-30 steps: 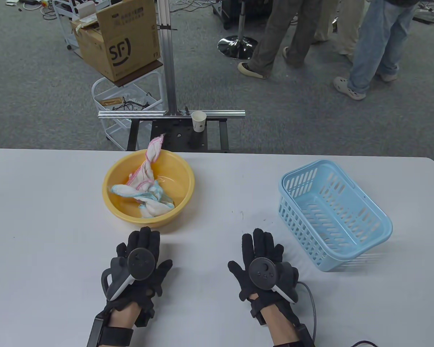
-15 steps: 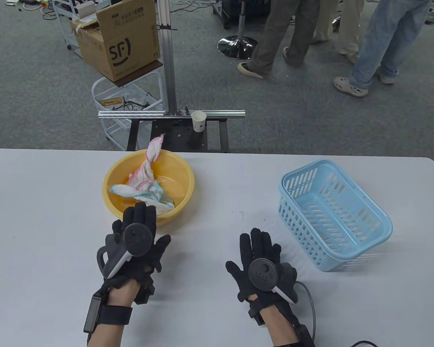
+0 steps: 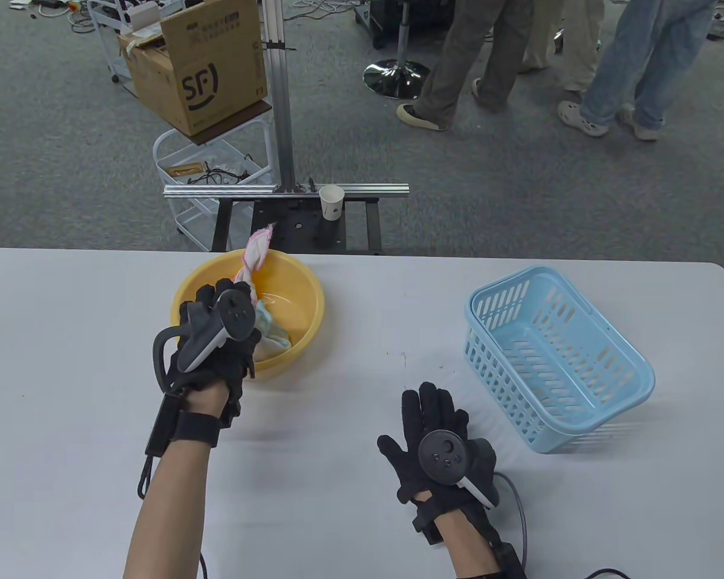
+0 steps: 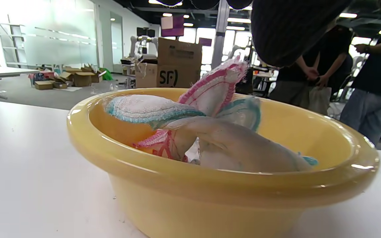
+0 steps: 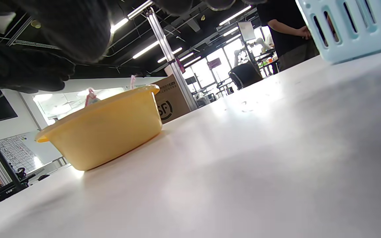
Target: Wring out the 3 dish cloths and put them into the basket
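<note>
Three wet dish cloths lie bunched in a yellow basin (image 3: 304, 289) at the table's back left. A pink-trimmed cloth (image 3: 257, 252) pokes over the far rim, and a blue-trimmed cloth (image 3: 273, 335) lies near the front. My left hand (image 3: 212, 304) hovers over the basin's left part and hides most of the cloths. In the left wrist view its gloved fingers (image 4: 293, 29) hang above the pink-trimmed cloth (image 4: 215, 87) and the blue-trimmed cloth (image 4: 144, 109) without holding either. My right hand (image 3: 431, 416) lies flat on the table. The light blue basket (image 3: 633, 368) stands empty to its right.
Behind the table stand a metal frame with a paper cup (image 3: 331, 202), a wire cart and a cardboard box (image 3: 199, 72). Several people's legs (image 3: 458, 66) are on the carpet further back. Bare white table (image 3: 66, 374) lies left of the basin.
My left hand has lifted off the table and moved forward over the yellow basin. My right hand has stayed flat in place. The people behind have shifted a little.
</note>
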Available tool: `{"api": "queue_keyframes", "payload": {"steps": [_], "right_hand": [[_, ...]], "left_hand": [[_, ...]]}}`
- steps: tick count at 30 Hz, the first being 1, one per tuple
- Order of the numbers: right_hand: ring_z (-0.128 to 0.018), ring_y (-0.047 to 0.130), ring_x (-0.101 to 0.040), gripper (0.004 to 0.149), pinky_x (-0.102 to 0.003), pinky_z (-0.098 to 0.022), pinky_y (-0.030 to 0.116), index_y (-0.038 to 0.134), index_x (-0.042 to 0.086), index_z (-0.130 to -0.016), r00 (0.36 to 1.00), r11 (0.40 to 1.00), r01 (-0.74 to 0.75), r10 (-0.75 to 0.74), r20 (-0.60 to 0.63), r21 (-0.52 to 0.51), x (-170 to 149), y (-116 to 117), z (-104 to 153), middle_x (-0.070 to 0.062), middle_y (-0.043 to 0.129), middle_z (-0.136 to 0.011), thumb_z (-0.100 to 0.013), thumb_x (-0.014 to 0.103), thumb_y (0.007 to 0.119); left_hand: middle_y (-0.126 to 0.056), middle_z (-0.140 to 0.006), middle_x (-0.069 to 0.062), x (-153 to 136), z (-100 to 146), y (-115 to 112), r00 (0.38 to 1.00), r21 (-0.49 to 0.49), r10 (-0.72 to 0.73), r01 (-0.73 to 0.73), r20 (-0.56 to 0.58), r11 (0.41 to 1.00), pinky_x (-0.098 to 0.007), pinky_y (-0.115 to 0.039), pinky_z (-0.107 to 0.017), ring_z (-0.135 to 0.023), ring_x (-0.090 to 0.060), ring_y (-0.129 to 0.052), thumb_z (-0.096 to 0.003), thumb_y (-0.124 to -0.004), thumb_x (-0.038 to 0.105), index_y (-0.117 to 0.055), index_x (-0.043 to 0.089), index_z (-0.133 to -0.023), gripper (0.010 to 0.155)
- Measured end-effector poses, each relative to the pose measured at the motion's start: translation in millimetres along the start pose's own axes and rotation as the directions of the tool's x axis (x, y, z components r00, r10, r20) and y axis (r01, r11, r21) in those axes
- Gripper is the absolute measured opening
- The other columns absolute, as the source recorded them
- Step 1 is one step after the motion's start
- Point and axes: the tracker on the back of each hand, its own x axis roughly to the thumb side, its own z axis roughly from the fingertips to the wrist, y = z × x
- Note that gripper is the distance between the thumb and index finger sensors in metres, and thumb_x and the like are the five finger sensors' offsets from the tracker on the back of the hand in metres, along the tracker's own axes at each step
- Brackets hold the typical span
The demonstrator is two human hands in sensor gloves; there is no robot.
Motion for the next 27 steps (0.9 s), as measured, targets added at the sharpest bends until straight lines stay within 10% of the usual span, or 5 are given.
{"api": "queue_keyframes", "payload": {"steps": [14,27], "right_hand": [[-0.106,0.029,-0.054,0.082,-0.075,-0.068,0.033,0.029,0.015,-0.110,0.999,0.999,0.041,-0.040,-0.023,0.030,-8,1,-2,-0.020,0.023,-0.116,-0.054,0.059,0.071],[-0.106,0.030,-0.053,0.082,-0.076,-0.068,0.033,0.029,0.015,-0.110,0.999,0.999,0.046,-0.046,-0.020,0.026,-7,0,-2,-0.020,0.024,-0.116,-0.054,0.058,0.071]], "left_hand": [[-0.052,-0.110,0.012,8,-66,-16,0.994,-0.103,-0.085,0.078,-0.066,0.992,-0.050,-0.050,-0.078,-0.098,-0.026,-0.060,-0.0487,-0.082,0.042,-0.057,0.047,-0.105,0.062],[-0.070,-0.099,0.008,-2,-47,26,0.999,0.067,0.015,-0.012,-0.045,0.998,-0.048,-0.063,-0.070,-0.085,-0.024,-0.076,-0.0487,-0.081,0.038,-0.074,0.037,-0.095,0.046]]}}
